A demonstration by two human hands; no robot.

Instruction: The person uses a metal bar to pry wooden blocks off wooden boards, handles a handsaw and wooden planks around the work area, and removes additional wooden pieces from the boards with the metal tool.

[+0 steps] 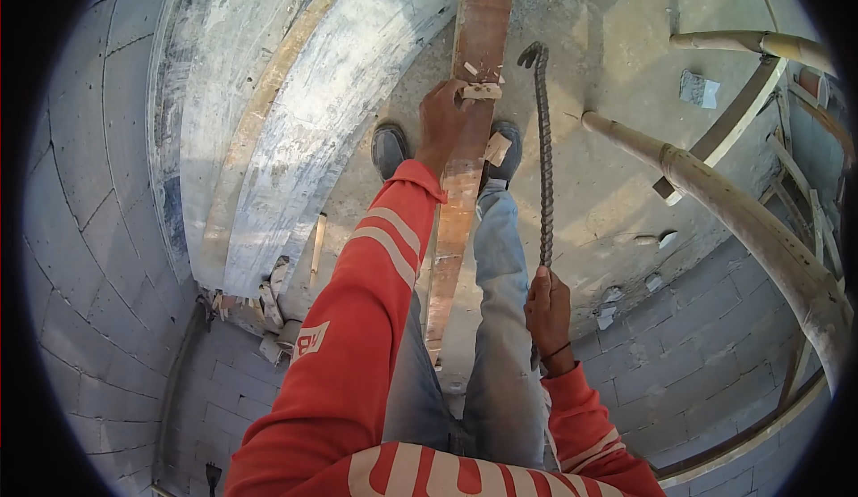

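Observation:
My left hand (pixel 443 120) is closed on a small wooden block (pixel 481 91) that lies across a long reddish-brown plank (pixel 483 23). The plank runs between my legs, away from me. Wrapped in my right hand (pixel 548 311) is a pry bar (pixel 544 148) of ribbed steel rod, its hooked, forked end pointing away from me. That hook is to the right of the plank, apart from the block. A second wood piece (pixel 497 149) rests at the plank's right edge, by my right shoe (pixel 506 147).
Large whitish panels (pixel 331 95) lie on the left beside a grey block wall (pixel 98 184). Bamboo poles (pixel 715 184) and a timber beam (pixel 728 130) stretch across the right. Rubble (pixel 608 309) lies along the lower right wall, and scraps (pixel 273 305) gather at lower left.

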